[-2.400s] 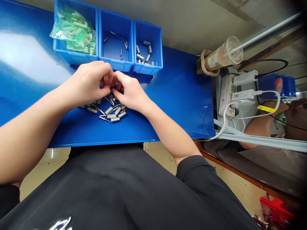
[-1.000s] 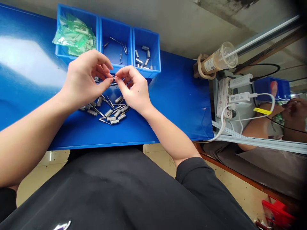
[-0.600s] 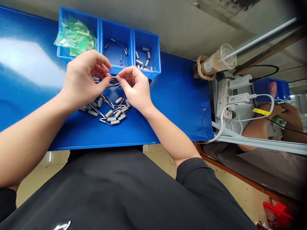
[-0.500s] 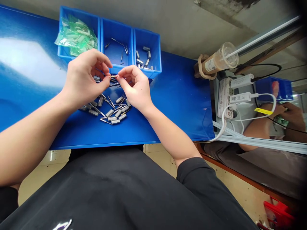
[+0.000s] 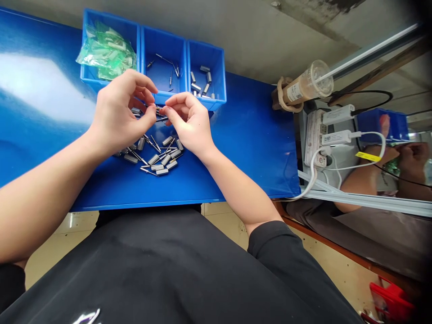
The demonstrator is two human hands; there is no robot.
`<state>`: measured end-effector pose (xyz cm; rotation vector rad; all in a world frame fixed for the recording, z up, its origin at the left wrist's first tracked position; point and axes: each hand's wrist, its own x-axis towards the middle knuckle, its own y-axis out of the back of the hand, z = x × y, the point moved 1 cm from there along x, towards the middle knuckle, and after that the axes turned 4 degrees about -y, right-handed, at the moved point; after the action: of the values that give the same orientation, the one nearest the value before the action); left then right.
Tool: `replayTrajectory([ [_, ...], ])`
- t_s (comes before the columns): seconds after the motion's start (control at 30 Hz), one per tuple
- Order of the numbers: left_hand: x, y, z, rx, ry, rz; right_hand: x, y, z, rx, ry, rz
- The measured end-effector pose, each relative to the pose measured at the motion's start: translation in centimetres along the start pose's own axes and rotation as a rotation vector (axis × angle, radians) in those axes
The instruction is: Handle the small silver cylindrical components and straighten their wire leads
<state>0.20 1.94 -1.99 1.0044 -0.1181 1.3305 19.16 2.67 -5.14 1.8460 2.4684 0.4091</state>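
Note:
My left hand [image 5: 116, 112] and my right hand [image 5: 189, 123] meet fingertip to fingertip above the blue table [image 5: 243, 135]. Both pinch one small metal part [image 5: 158, 109] between thumb and forefinger. Below the hands lies a loose pile of small metal sleeves and pins [image 5: 153, 155]. Part of the pile is hidden under my left hand.
Three blue bins stand at the table's back: one with green bags [image 5: 106, 49], one with a few pins [image 5: 164, 63], one with metal sleeves [image 5: 204, 76]. At the right are a plastic cup [image 5: 308, 85], a power strip with chargers [image 5: 326, 135], and another person's arm [image 5: 381, 173].
My hands have risen off the pile and now hold a small part between the fingertips. Over the last second they have barely moved.

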Motion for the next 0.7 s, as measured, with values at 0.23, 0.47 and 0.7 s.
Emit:
replayTrajectory([
  [0.23, 0.06, -0.02, 0.32, -0.062, 0.037, -0.007, 0.13, 0.04, 0.33, 0.023, 0.039, -0.013],
  [0.47, 0.03, 0.11, -0.22, 0.046, -0.005, 0.001, -0.08, -0.33, 0.24, 0.041, 0.044, -0.021],
  [0.7, 0.04, 0.28, 0.02, 0.072, 0.007, -0.003, -0.25, -0.57, 0.16, 0.049, 0.018, -0.011],
])
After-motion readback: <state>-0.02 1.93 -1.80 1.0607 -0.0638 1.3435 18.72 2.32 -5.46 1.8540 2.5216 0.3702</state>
